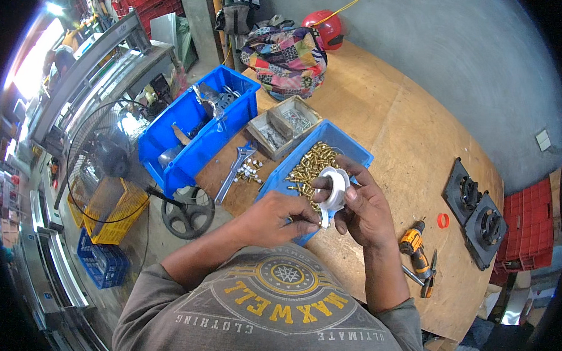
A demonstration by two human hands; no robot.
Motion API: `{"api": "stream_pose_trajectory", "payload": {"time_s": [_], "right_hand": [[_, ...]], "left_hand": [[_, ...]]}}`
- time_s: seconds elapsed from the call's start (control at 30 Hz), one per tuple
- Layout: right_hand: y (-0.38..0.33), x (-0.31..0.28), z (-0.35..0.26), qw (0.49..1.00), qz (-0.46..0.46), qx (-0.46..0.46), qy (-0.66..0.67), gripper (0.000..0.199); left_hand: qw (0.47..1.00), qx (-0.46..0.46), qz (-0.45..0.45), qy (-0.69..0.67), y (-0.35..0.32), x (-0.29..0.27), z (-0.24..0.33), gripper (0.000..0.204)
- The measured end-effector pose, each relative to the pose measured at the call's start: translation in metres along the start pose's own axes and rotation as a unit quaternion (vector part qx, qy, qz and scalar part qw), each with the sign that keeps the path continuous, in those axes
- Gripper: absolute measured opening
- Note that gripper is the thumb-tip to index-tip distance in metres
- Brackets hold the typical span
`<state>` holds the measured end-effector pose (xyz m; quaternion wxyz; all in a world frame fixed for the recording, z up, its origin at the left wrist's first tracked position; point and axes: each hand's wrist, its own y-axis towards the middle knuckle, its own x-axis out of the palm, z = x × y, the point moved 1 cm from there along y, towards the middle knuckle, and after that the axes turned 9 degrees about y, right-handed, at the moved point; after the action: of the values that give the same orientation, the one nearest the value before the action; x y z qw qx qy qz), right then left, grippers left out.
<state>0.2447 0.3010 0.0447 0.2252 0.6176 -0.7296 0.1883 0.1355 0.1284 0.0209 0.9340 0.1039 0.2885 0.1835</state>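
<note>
The right hand (368, 206) is clamped on a white spool (337, 188), held over the near end of the tray (351, 141). A strip of tape (325, 218) runs down from the spool to the left hand (287, 216), whose thumb and fingertips are pinched together on its lower end; whether they also grip a small piece there, I cannot tell. The two hands are close together, just above the tray's near edge.

Brass fittings (310, 163) lie heaped in the tray, which sits on the wooden surface (408, 174). Left of the tray are small white pieces (250, 170) and, past them, a wrench (234, 172). A box (298, 143) of screws stands just beside the tray's far left side, and a blue bin (234, 125) farther left. Well right of the tray lie a drill (416, 248), pliers (431, 277) and a red-orange ring (443, 221), with two burners (475, 210) beyond.
</note>
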Motion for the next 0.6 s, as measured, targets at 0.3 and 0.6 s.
{"api": "stream_pose_trajectory", "payload": {"time_s": [0.3,0.6], "right_hand": [[-0.016,-0.008,0.029,0.983,-0.05,0.053,-0.167,0.075],[-0.041,0.01,0.034,0.989,-0.015,0.06,-0.136,0.077]], "left_hand": [[0.995,-0.007,0.097,-0.017,-0.005,-0.01,-0.001,0.017],[0.985,-0.051,0.141,-0.08,0.002,-0.014,-0.014,0.019]]}}
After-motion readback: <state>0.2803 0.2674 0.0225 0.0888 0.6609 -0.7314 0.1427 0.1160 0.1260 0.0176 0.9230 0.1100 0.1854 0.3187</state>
